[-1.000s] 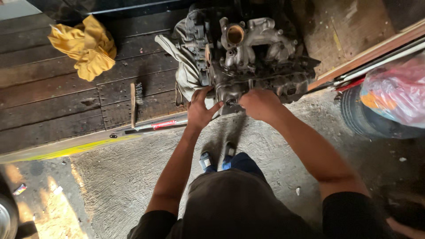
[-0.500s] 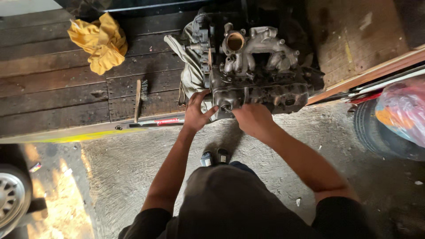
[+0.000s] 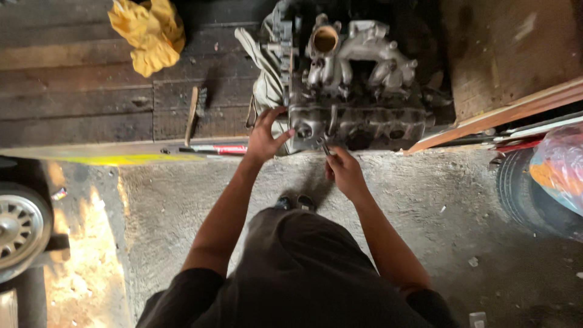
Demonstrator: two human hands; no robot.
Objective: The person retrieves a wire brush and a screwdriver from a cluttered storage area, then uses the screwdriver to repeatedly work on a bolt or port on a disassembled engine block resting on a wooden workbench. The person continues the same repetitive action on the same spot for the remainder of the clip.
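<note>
Grey engine block (image 3: 352, 91) resting on dark wooden planks (image 3: 91, 97) at concrete floor edge. Left hand (image 3: 265, 138) spread open, bracing its corner; right hand (image 3: 344, 173) closed around small metal tool (image 3: 323, 146), probably for reaching bolts.

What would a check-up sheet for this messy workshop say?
Surface: dark wood planks meet a concrete floor.
Job's things: grey engine on the planks' edge.
Clutter: yellow cloth, brush, red-handled tool, boards, plastic bag.
Hands: left hand touches the engine's end; right hand holds a small metal tool.
Cables: nothing seen.
Surroundings: car wheel and tyre.
</note>
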